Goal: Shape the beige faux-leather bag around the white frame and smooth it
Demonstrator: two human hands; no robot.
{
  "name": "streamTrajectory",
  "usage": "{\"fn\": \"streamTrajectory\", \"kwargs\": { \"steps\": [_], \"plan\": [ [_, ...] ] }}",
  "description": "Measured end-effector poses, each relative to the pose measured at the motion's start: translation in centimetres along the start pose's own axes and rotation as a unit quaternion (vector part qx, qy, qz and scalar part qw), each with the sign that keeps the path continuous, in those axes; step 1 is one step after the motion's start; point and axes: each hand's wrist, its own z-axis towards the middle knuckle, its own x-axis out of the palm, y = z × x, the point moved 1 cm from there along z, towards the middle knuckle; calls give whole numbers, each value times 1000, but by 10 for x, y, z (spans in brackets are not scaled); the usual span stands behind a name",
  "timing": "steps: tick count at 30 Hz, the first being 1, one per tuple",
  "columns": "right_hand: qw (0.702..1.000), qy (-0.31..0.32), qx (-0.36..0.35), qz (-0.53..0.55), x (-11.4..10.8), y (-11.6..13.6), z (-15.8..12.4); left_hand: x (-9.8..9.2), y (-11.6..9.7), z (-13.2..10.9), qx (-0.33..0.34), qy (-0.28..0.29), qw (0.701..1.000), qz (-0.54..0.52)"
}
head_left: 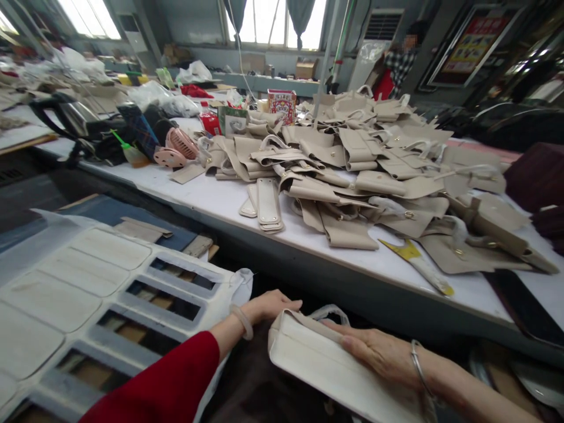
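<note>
A beige handbag lies tilted in front of me at the lower middle, its pale flat side facing up. A plastic-wrapped handle shows behind its far edge. My right hand is closed on the bag, with the thumb along the pale side and the other fingers over the far edge. At the bag's far left corner is my left hand, knuckles up. Its fingers are mostly hidden behind the corner, so I cannot tell whether they grip it. Dark cloth lies under the bag.
A long white table carries a heap of beige bag pieces. Stacked pale plates, a yellow-ended tool and a pink fan lie on it. Pale panels rest at left. A person stands far back.
</note>
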Motion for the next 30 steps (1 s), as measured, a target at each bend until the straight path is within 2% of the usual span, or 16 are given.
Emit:
{"fn": "streamTrajectory", "kwargs": {
  "steps": [4,6,9,14,19,23,25,27,28,30],
  "plan": [
    [998,35,49,-26,-5,-14,-22,-22,-45,-24,54,99,990,87],
    [998,47,46,-5,-8,-17,-28,-25,-61,-33,66,137,980,129],
    [997,62,27,40,-12,-19,-32,-23,-73,-38,64,161,968,181],
    [998,48,-5,34,-8,-13,-20,-17,-82,-37,63,145,954,254],
    [998,-27,-51,14,9,7,8,-7,-97,-43,80,105,934,332],
    [986,-133,-47,90,10,13,21,0,-96,-46,114,65,919,372],
    [963,-224,-31,148,5,3,13,2,-90,-49,147,32,912,381],
    [911,-344,-9,227,8,-19,-8,8,-84,-54,188,-7,905,381],
    [871,-409,9,272,14,-34,-21,13,-82,-58,208,-23,901,380],
    [767,-523,62,367,42,-64,-45,27,-80,-68,251,-48,892,372]
  ]
}}
